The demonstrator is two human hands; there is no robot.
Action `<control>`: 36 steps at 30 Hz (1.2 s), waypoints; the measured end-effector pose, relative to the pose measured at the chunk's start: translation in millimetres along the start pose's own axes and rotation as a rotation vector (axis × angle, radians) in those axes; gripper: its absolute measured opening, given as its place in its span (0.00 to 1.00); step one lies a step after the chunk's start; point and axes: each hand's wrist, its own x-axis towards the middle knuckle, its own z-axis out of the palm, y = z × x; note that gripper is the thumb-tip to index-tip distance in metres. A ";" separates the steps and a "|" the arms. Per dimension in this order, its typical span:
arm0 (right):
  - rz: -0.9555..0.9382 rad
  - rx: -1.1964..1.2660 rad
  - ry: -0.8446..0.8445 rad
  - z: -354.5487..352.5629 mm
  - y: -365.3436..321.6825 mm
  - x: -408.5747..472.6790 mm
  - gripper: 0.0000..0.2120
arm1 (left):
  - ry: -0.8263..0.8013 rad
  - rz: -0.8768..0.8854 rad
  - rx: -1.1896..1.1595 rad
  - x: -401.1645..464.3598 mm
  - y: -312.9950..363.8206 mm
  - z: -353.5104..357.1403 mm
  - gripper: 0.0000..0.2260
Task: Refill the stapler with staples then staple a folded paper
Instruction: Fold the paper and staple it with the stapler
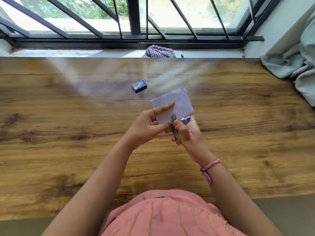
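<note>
1. Head view, work surface: a wooden table [68,116] with a dark grain runs the width of the frame, its far edge meeting a pale window ledge [51,52] below a barred window [134,16].
2. Head view, left hand [146,124]: raised above the table, it pinches the folded paper [177,103] — index finger laid flat along the upper face, thumb closed against the near edge. A ring sits on one finger.
3. Head view, folded paper: a white, several-layered rectangle, held off the tabletop and tilted, its near edge entered between the arms of the stapler [174,128].
4. Head view, right hand [188,133]: curled closed around the stapler, thumb pressed on the top close to the metal nose, remaining fingers wrapped beneath. A pink thread band [210,166] circles the wrist.
5. Head view, stapler: a small metal body with a blue part showing past the fingers; its nose overlaps the paper's near edge. How far its arms are squeezed together cannot be told.
6. Head view, staple box [139,85]: a small blue box lying on the table beyond the hands, apart from the paper.
7. Head view, surroundings: a checked cloth [159,51] rests on the ledge; a pale grey curtain [300,62] bunches at the table's right end — touching its surface.
</note>
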 end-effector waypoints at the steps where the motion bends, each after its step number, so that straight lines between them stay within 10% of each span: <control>1: 0.023 0.023 -0.018 -1.6 -0.4 -0.3 0.26 | 0.001 -0.001 -0.001 -0.5 -0.5 0.6 0.26; 15: 0.196 0.438 -0.150 -14.3 -3.2 0.5 0.17 | -0.013 -0.013 0.001 -1.2 1.6 -2.8 0.26; 36: 0.227 0.394 -0.083 -5.2 -6.7 0.6 0.04 | -0.004 0.019 0.033 -1.3 1.5 0.7 0.25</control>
